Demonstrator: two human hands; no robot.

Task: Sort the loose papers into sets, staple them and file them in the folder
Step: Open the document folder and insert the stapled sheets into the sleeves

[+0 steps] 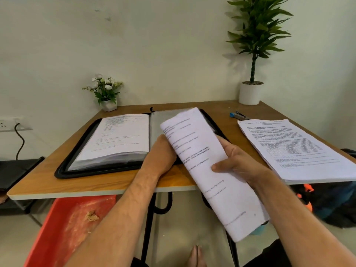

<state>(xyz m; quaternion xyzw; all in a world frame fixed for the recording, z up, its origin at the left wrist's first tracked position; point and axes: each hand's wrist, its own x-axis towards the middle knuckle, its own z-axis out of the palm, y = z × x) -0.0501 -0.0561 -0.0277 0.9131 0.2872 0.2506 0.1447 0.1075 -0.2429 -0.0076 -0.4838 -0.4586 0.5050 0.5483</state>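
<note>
Counts of what is on and around a wooden desk.

Two hands: a left hand [161, 151] and a right hand [237, 160]. One set of papers [194, 143] held up, one stack of loose papers [296, 147] lying flat, and one open black folder [82, 151] with one thick block of filed pages [119, 137]. One blue stapler [238, 115]. Two potted plants: a small flowering plant [106, 91] and a tall leafy plant [256, 35]. One table [57, 182], one wall socket [7, 124], one red tub [63, 228] on the floor.

Soft even light, blurred papers [208, 166] (wide-angle warp)
</note>
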